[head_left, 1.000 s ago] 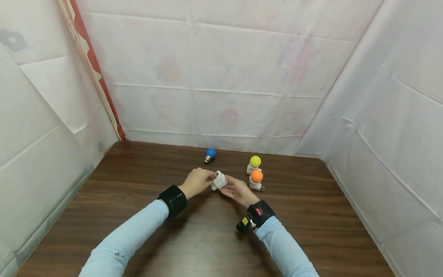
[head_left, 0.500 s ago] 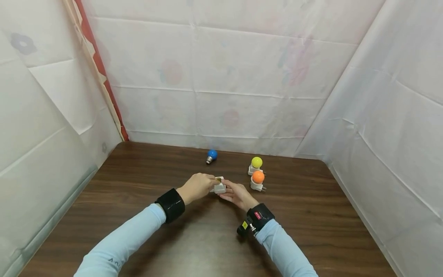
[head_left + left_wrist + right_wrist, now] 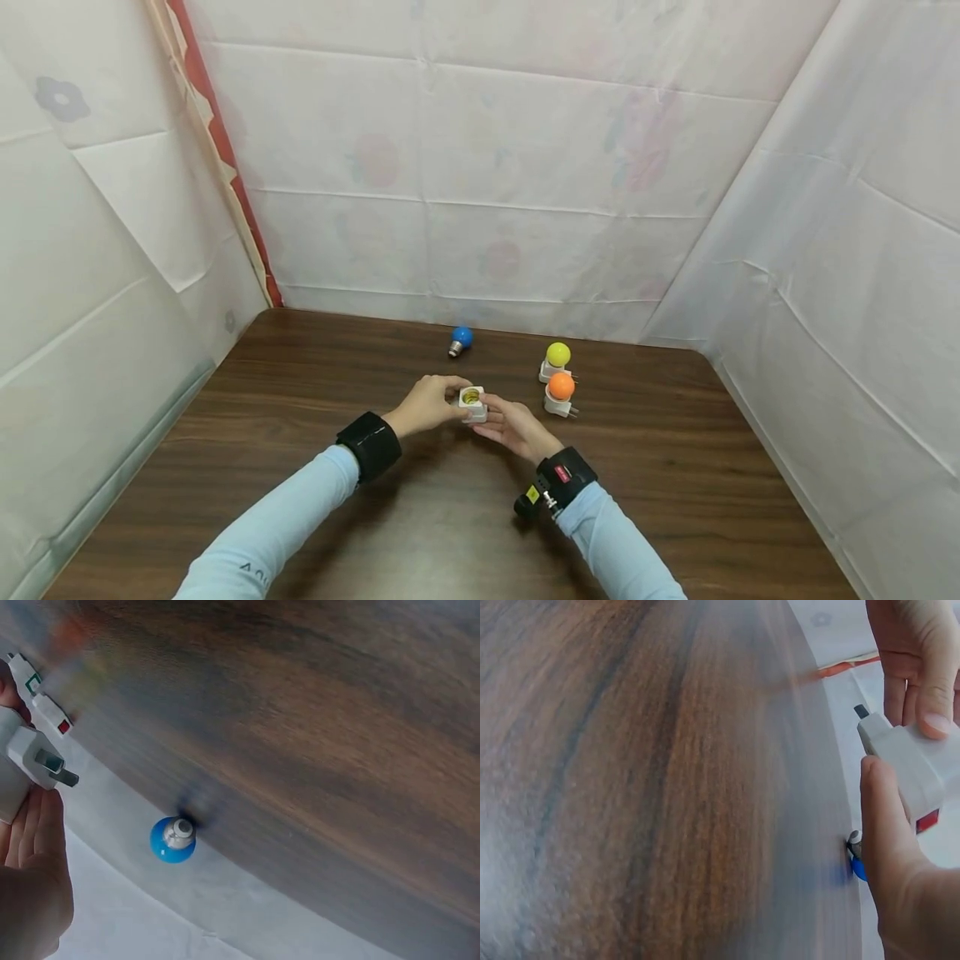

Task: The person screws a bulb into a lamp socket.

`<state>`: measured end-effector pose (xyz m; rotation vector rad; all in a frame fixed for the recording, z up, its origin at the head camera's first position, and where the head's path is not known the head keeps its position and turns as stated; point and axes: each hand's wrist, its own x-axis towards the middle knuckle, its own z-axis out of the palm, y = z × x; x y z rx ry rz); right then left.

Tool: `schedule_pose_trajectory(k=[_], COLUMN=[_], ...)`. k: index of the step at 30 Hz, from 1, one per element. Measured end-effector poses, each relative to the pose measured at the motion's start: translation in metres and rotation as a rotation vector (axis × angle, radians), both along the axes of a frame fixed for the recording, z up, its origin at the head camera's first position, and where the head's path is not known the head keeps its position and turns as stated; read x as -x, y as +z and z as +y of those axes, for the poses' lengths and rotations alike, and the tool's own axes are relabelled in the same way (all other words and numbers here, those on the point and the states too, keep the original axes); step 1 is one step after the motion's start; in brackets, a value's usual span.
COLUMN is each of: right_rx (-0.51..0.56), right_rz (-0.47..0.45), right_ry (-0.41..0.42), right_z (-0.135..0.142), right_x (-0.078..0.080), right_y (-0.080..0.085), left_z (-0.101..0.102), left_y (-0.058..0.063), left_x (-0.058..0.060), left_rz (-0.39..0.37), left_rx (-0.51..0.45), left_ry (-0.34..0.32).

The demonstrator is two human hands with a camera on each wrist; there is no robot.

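A white plug-in bulb socket [image 3: 472, 404] is held above the table's middle, its round brass-coloured opening facing up in the head view. My left hand [image 3: 427, 406] grips it from the left, with the thumb pressed on its body in the right wrist view. From the other side my right hand [image 3: 517, 427] holds it between thumb and fingers. Two metal prongs [image 3: 56, 766] stick out of the socket in the left wrist view. A red switch [image 3: 928, 820] shows on its end in the right wrist view. Beyond the hands lies a blue bulb [image 3: 462, 337] with a bare metal screw base.
To the right of the hands, a yellow bulb [image 3: 558, 354] and an orange bulb [image 3: 561, 385] sit upright in white plug-in sockets, close together. The brown wooden table [image 3: 360, 350] meets white sheeting [image 3: 480, 167] at the back and sides.
The socket was tilted with its opening largely hidden; both hands have turned it so the opening faces up. Its position is slightly lower in view. The bulbs stay in place.
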<state>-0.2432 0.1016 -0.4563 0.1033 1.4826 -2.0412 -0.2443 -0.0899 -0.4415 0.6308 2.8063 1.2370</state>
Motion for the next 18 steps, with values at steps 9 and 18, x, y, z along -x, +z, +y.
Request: schedule_pose_trajectory(k=[9,18], right_rx=[-0.039,-0.084], right_rz=[0.059,0.07], right_ry=[0.072,0.096], right_z=[0.004,0.007], right_x=[0.0,-0.002], right_y=[0.004,0.002], left_z=[0.005,0.008], left_y=[0.01,0.009], left_x=[-0.011,-0.019], left_rz=[0.074,0.044], left_rx=[0.086,0.073], left_ry=[-0.012,-0.019])
